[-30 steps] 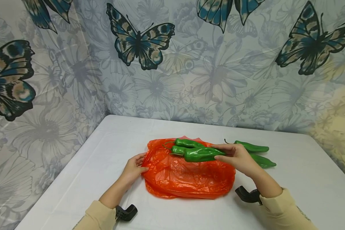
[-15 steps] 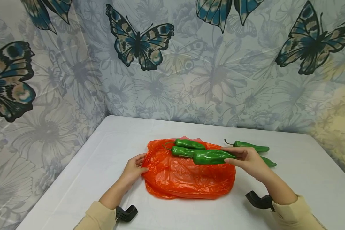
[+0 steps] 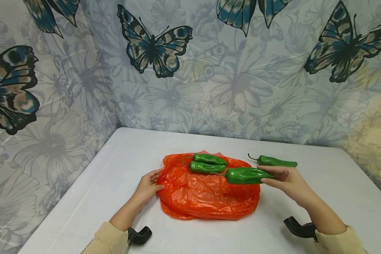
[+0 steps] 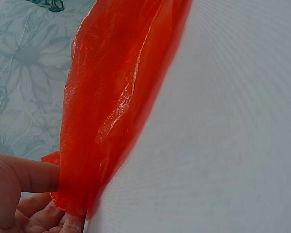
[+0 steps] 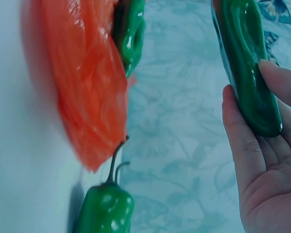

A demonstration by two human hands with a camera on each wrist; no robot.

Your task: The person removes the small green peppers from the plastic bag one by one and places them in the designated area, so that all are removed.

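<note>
My right hand (image 3: 287, 178) pinches a green chili pepper (image 3: 244, 175) near its tip, thumb on one side and fingers on the other. The pepper's stem points left, and it is held over the right part of a red plastic bag (image 3: 206, 197). On the bag's far part lie two more green peppers, a farther one (image 3: 209, 158) and a nearer one (image 3: 206, 167), side by side. At the bag's left edge my left hand (image 3: 147, 187) pinches the plastic between thumb and fingers; the left wrist view shows the thumb on the red film (image 4: 87, 121).
Another green pepper (image 3: 277, 161) lies on the white table (image 3: 139, 144) beyond my right hand. The right wrist view shows a pepper (image 5: 106, 208) with two stems near it. Butterfly-patterned cloth (image 3: 177, 106) hangs behind the table.
My right hand has moved right and slightly nearer with the pepper, away from the two peppers on the bag. It now covers the nearer table pepper. The left hand stays put.
</note>
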